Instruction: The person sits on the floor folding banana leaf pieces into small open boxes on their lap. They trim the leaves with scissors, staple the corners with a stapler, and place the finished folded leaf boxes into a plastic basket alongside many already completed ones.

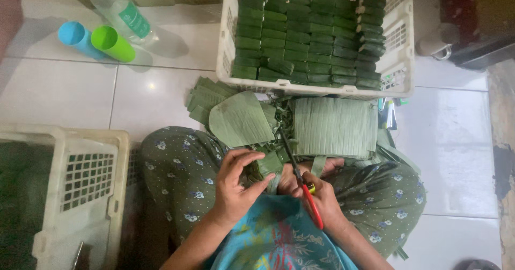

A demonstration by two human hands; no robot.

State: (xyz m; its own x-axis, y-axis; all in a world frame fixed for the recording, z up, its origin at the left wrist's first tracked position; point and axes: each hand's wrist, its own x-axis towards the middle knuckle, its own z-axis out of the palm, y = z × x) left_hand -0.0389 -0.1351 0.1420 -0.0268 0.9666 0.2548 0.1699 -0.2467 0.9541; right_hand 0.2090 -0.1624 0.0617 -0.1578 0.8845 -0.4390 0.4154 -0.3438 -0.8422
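**Head camera: wrapping a leaf packet on the lap**

Head camera looks down at a person sitting on a white tile floor [64, 93]. A big white basket [228, 39] stands in front of the knees. It is full of green packets [311, 39] in neat rows. A second basket [88, 195] stands at the person's left side.

Between the big basket and the knees lies a flat stack of cut leaves [335, 126], and beside it one round leaf [240, 119]. A clear bottle [120, 10] and two cups, one blue [75, 38] and one green [111, 43], lie farther off, well apart from the work.

On the lap sits the small leaf packet [268, 163]. The left hand [236, 187] curls around it, with the thumb touching its lower edge. The right hand [316, 192] is closed around red scissors [306, 187]. Their dark blades point up past the packet, toward the leaves.

I think the fold needs tight, even pressing so the packet stays shut. The blades should stay pointed away from the left fingers. The trimming should be small, so the packet matches those in the rows.
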